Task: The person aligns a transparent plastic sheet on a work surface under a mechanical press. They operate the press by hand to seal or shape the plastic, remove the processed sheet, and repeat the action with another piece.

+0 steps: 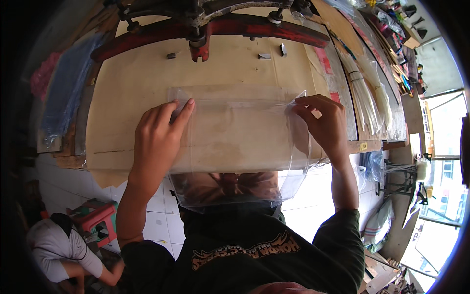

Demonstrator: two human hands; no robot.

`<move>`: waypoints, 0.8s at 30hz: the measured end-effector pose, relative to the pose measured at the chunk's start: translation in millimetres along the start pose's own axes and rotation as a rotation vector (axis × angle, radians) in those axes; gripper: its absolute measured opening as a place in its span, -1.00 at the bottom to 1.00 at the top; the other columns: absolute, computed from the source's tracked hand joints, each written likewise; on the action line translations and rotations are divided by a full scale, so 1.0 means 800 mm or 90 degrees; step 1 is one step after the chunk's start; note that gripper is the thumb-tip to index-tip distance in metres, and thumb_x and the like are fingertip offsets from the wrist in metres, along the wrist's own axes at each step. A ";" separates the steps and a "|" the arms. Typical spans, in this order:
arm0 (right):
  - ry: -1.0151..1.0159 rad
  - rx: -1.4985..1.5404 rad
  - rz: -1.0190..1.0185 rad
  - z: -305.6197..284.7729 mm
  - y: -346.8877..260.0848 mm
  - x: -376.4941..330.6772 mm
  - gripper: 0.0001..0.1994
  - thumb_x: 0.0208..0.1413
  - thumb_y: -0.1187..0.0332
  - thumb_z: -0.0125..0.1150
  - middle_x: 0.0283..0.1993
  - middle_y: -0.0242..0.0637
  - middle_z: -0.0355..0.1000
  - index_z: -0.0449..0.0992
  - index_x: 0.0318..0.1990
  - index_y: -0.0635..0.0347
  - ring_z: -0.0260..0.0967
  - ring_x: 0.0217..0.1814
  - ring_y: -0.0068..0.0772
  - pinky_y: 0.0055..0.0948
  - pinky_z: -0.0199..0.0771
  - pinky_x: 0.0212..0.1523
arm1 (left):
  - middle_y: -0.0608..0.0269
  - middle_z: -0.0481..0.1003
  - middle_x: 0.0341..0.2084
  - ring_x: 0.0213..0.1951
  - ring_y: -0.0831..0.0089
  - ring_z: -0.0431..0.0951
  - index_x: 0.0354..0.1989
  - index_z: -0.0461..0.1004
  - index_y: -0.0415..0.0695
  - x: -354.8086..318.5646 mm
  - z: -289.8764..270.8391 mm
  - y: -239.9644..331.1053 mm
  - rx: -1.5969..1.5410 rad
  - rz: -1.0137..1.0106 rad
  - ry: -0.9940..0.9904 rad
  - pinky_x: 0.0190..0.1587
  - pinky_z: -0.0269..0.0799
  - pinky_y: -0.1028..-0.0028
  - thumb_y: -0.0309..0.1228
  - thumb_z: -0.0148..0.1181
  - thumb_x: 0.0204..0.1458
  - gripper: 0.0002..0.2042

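A clear plastic sheet (pixel 235 142) lies across a tan, paper-covered worktable (pixel 132 88) and hangs over its near edge toward my body. My left hand (pixel 159 134) rests flat on the sheet's left side, fingertips at its upper left corner. On the right, my right hand (pixel 323 125) pinches the upper right corner, which is lifted slightly. The lower part of the sheet curves down in front of my dark shirt.
A red metal press arm (pixel 215 27) spans the table's far edge, with small metal blocks (pixel 264 56) below it. Bundles of clear plastic strips (pixel 369 93) lie on the right bench. A blue cloth (pixel 66 90) hangs at left. Another person crouches by a red stool (pixel 100 218) at lower left.
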State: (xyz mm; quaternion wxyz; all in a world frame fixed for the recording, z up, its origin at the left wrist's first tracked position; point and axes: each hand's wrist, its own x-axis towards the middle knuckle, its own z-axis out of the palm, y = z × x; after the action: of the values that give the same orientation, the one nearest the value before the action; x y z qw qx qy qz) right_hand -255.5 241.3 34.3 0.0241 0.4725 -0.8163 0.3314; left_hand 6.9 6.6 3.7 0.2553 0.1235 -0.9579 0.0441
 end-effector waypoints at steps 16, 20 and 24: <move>0.085 -0.275 -0.257 0.024 -0.013 -0.018 -0.70 -0.06 0.53 0.36 -0.03 -0.15 0.51 0.61 -0.10 0.33 0.51 0.03 -0.08 -0.15 0.57 -0.04 | 0.12 0.58 -0.10 -0.11 0.18 0.64 0.05 0.62 -0.18 0.000 -0.006 -0.003 -0.043 0.009 0.013 0.02 0.56 0.22 -0.58 0.26 0.04 -0.65; 0.046 -0.273 -0.312 0.021 -0.015 -0.015 -0.65 -0.09 0.54 0.36 -0.07 -0.06 0.52 0.59 -0.07 0.40 0.54 0.05 -0.03 -0.14 0.60 0.06 | 0.08 0.56 0.02 -0.01 0.13 0.61 0.07 0.60 -0.24 -0.003 -0.009 -0.009 -0.058 0.025 -0.018 0.10 0.52 0.14 -0.62 0.22 0.05 -0.64; 0.005 -0.304 -0.321 0.020 -0.010 -0.018 -0.63 -0.06 0.57 0.33 -0.03 -0.04 0.54 0.59 -0.02 0.41 0.53 0.15 0.01 -0.11 0.58 0.21 | 0.04 0.51 0.18 0.17 0.11 0.54 0.08 0.57 -0.31 0.005 -0.017 -0.007 -0.015 0.061 -0.050 0.27 0.42 0.08 -0.61 0.18 0.08 -0.65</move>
State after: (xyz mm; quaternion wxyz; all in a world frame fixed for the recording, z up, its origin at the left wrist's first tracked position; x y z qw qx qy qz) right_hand -237.1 240.8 21.1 0.2186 0.6392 -0.7280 0.1167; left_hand 11.2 2.0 17.4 0.2165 0.0762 -0.9725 0.0404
